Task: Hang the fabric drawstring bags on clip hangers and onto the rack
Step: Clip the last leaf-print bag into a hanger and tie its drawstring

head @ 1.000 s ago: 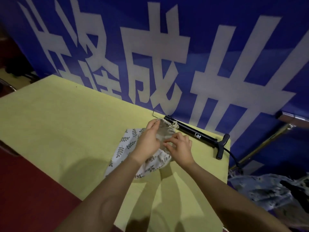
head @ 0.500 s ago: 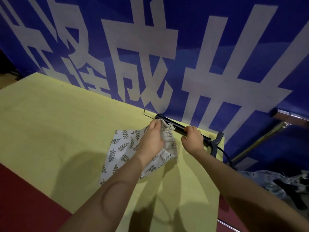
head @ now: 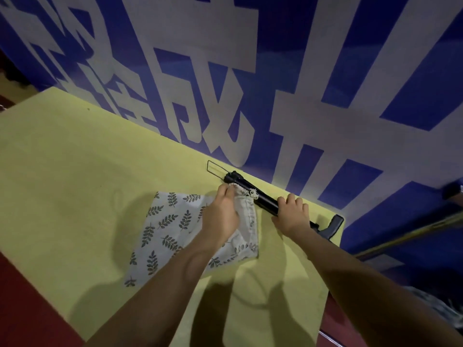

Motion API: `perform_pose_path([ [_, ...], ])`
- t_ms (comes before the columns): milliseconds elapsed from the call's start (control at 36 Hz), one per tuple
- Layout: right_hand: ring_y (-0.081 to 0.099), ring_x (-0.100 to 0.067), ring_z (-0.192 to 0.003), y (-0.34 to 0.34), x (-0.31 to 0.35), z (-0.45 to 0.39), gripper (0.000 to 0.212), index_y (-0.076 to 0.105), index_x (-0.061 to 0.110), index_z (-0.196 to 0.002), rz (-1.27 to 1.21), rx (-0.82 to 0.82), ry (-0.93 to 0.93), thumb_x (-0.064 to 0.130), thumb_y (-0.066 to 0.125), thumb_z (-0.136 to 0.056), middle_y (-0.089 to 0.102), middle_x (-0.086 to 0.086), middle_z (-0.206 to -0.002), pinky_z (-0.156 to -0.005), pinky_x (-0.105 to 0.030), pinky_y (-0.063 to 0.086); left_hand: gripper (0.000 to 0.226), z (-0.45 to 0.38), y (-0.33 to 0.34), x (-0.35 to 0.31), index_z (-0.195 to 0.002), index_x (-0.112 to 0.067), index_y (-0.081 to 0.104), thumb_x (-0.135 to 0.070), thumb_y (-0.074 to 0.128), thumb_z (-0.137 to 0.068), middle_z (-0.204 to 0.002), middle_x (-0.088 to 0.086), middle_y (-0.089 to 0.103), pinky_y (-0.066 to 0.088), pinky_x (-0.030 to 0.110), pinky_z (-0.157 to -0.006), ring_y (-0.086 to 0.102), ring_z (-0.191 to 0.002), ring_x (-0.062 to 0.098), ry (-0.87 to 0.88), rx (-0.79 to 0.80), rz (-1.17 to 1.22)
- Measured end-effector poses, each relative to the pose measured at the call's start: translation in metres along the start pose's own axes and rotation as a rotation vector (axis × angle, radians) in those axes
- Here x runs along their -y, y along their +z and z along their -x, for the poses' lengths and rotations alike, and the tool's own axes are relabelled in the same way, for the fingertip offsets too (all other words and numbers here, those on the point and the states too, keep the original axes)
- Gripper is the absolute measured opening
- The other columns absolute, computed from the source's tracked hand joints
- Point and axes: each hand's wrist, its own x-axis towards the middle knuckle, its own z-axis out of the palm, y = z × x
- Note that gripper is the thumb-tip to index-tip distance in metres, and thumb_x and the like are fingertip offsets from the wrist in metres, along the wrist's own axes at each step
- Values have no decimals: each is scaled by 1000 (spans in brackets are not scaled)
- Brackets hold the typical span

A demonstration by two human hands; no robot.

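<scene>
A white drawstring bag (head: 172, 226) with a dark leaf print lies flat on the yellow table (head: 75, 184). My left hand (head: 221, 216) pinches its gathered beige top edge near the far side. A long black bar-shaped tool (head: 263, 200) with a wire loop at its left end and a T-shaped handle at its right lies along the table's back edge. My right hand (head: 290, 214) is closed around the middle of that black bar. The bag's knotted cord rests against the bar.
A blue banner (head: 325, 83) with large white characters rises directly behind the table. Dark red floor (head: 25, 309) shows at lower left. A metal rail (head: 413, 236) and patterned fabric (head: 446, 304) lie beyond the table's right end.
My right hand left the bag's top and took hold of the black bar. My left hand stayed on the bag's top edge. The camera moved closer.
</scene>
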Motion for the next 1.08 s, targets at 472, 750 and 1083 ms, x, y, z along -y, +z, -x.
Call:
perform_pose_path([
  [472,48,-26,-103,-42,21,48,52,42,14,-116,-185,-252,74,49,62,-84,46,-8,-114,-85,-37,48,58,28,-29,8,-143,-11,29,2,42,-89,-142,2,28,38,31,-59,57,-87,28,62,-6,7],
  [750,59,-25,-76,-75,40,113,58,31,24,-124,-361,-310,58,13,61,-75,58,-2,-99,-51,-32,47,54,67,-64,13,-142,-9,32,-3,46,-90,-132,7,36,45,32,-72,56,-94,26,187,-104,77],
  [1083,59,-26,-80,-70,59,180,43,40,21,-113,-608,-258,119,13,61,-76,61,-4,-97,-62,-34,49,82,105,-100,19,-150,-26,1,2,49,-90,-106,9,52,42,28,-54,51,-67,17,279,-153,323],
])
